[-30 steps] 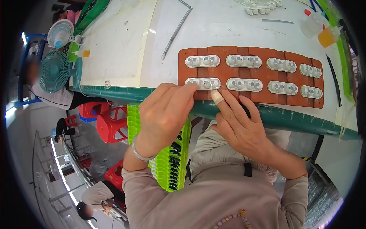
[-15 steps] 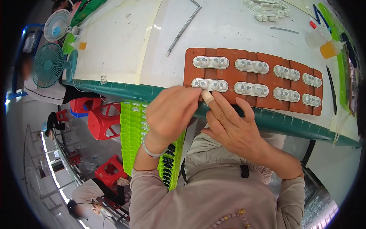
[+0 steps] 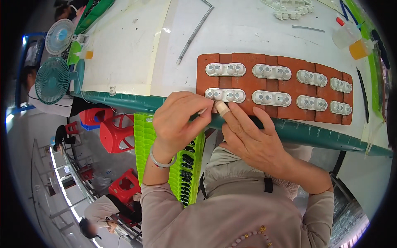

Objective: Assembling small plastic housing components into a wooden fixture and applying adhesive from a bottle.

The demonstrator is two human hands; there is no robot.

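A reddish-brown holding block lies along the table's near edge, with two rows of white oval plastic parts seated on it. Each part has round grey-ringed sockets along its length. My left hand is closed in a pinch at the near-left part, by that part's near-left end; whatever sits between its fingertips is too small to make out. Beside it, my right hand has its fingers stretched out, the tips resting at the block's near edge. A beige wrap covers one of its fingertips, close to the same part.
Green trays with small black pieces hang below the table edge at my left. A thin grey rod, white molded pieces, a bottle with orange liquid and a black pen-like tool lie beyond. Red stools stand left.
My left hand has shifted slightly left and turned, its thumb and index finger now showing in a pinch. My right hand stays nearly in place. The view has shifted slightly.
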